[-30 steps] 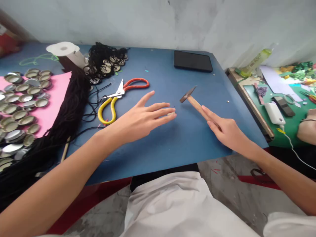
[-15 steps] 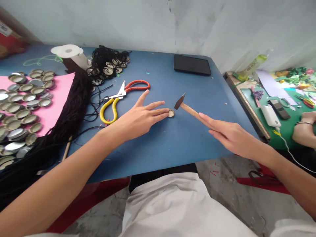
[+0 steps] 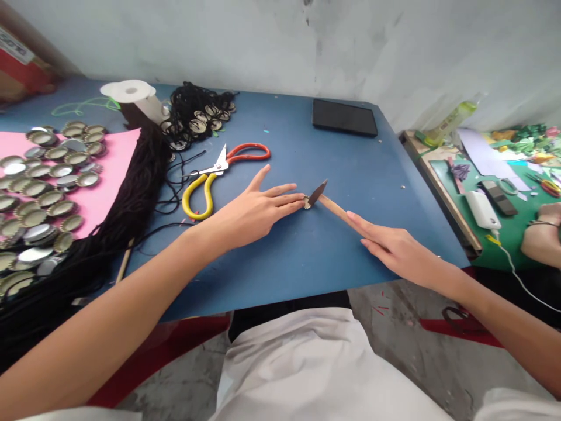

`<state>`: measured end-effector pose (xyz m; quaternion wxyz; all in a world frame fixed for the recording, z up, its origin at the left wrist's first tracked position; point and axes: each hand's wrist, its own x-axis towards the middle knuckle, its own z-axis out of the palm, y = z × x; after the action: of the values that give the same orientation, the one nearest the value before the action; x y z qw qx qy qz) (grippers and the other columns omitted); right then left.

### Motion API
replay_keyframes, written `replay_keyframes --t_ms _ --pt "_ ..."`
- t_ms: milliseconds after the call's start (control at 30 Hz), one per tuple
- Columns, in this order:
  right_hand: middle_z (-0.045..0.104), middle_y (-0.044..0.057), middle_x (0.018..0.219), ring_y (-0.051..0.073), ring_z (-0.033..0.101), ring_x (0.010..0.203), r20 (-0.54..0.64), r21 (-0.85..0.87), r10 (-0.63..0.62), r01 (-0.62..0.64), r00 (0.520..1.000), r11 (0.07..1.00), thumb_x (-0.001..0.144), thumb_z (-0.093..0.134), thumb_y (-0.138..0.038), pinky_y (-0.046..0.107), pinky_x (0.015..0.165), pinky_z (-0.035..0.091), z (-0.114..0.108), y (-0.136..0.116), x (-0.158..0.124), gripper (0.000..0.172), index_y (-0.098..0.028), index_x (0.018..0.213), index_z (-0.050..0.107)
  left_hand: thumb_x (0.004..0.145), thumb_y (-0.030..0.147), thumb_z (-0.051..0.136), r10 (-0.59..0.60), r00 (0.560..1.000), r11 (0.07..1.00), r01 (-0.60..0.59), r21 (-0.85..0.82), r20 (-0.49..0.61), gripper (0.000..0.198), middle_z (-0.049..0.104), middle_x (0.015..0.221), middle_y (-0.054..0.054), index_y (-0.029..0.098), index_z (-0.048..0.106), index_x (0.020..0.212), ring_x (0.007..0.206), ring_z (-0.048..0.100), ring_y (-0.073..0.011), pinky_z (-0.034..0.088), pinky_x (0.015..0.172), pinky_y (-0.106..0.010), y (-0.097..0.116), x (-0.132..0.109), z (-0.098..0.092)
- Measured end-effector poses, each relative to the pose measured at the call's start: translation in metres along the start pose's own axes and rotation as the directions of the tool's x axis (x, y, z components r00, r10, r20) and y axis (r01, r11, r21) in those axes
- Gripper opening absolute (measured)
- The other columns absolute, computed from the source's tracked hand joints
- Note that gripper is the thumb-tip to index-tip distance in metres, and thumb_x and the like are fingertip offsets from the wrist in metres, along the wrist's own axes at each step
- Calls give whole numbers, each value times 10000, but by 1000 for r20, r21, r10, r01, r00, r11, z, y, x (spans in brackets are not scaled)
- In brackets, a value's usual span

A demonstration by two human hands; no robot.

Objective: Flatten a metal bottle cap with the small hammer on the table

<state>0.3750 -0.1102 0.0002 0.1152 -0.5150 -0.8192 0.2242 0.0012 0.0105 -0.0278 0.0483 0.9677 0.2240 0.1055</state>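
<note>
The left hand (image 3: 254, 211) lies flat on the blue surface (image 3: 307, 257), fingers spread and straight, gripping nothing. The tips of its middle fingers touch a small bottle cap (image 3: 305, 203) and pin it at the centre of the surface. The right hand (image 3: 394, 248) comes in from four o'clock and holds the wooden handle of a small hammer (image 3: 326, 200), with its fingers wrapped round the handle and the forefinger stretched along it. The dark metal head of the hammer rests on the cap, right beside the left fingertips (whether it presses down cannot be told).

At ten o'clock from the cap lies a pair of scissors (image 3: 217, 172) with one orange and one yellow handle, blades closed. Further out at ten o'clock a tangle of black cord (image 3: 131, 187) runs down the surface from a white spool (image 3: 131, 96), with some caps caught in its upper end. At nine o'clock a pink sheet (image 3: 109, 175) carries a heap of loose caps (image 3: 39, 193). A flat black case (image 3: 344, 117) sits at one o'clock near the wall. At three o'clock a second bench with a green mat (image 3: 504, 234) holds a white power bank (image 3: 482, 209) and paper scraps; another person's arm (image 3: 541, 237) rests at its edge.
</note>
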Motion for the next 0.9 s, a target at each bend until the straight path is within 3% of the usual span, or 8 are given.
replay_keyframes --t_ms 100,267,333,467,600,667,767,900 --pt "651 -11 1719 314 736 1489 -16 -32 -25 24 1000 999 1204 543 -322 466 1197 661 -8 -3 0 652 -404 1838 415 978 -57 387 -28 998 999 29 -14 49 833 592 1775 -79 243 605 1725 1739 462 -323 22 1463 -785 3 1 -3" --pt "781 20 1585 253 895 1149 -285 -127 -65 29 956 991 1182 559 -230 367 1042 724 -17 -7 0 688 -390 1839 428 960 -63 385 -91 989 995 95 -31 114 888 568 1793 -74 267 554 1767 1706 516 -331 141 1452 -771 7 4 -8" --pt "779 26 1590 266 888 1181 -253 -141 -93 58 963 988 1175 560 -219 377 1031 729 -16 -4 1 710 -386 1848 407 960 -61 389 -98 988 994 102 -28 122 889 562 1794 -74 271 553 1768 1708 514 -324 158 1452 -757 7 5 -8" --pt "768 -14 1606 269 879 1220 -72 -149 -121 109 990 983 1177 550 -223 368 975 739 -19 1 1 729 -440 1850 373 974 -48 380 -97 986 995 99 -6 133 865 566 1787 -93 243 545 1772 1702 523 -321 170 1445 -756 7 4 -8" --pt "849 14 1473 221 899 1016 -289 -171 -96 47 952 984 1186 554 -225 334 954 725 -19 -2 -2 689 -403 1839 422 972 -55 375 -91 988 996 92 -7 123 885 571 1786 -80 265 528 1784 1709 512 -304 161 1452 -738 6 3 -8" --pt "839 18 1493 235 900 1079 -238 -133 -71 40 969 990 1189 546 -234 343 979 725 -13 -3 -2 688 -395 1844 411 970 -50 386 -87 989 996 89 -11 122 886 567 1790 -76 274 531 1782 1711 510 -309 149 1451 -751 6 3 -8" --pt "755 -5 1627 277 843 1323 -28 -54 -31 30 999 998 1202 518 -262 394 1071 713 -4 2 -2 707 -432 1863 334 975 -38 393 -82 990 996 83 -9 115 870 575 1787 -84 266 539 1777 1697 528 -327 131 1442 -787 5 2 -7" --pt "656 -3 1723 306 780 1429 -33 -31 7 -8 999 999 1209 508 -275 454 1154 679 0 11 -4 694 -430 1862 331 983 -41 410 -60 995 998 58 25 76 827 603 1775 -99 254 606 1731 1641 593 -327 174 1459 -746 6 4 -7"
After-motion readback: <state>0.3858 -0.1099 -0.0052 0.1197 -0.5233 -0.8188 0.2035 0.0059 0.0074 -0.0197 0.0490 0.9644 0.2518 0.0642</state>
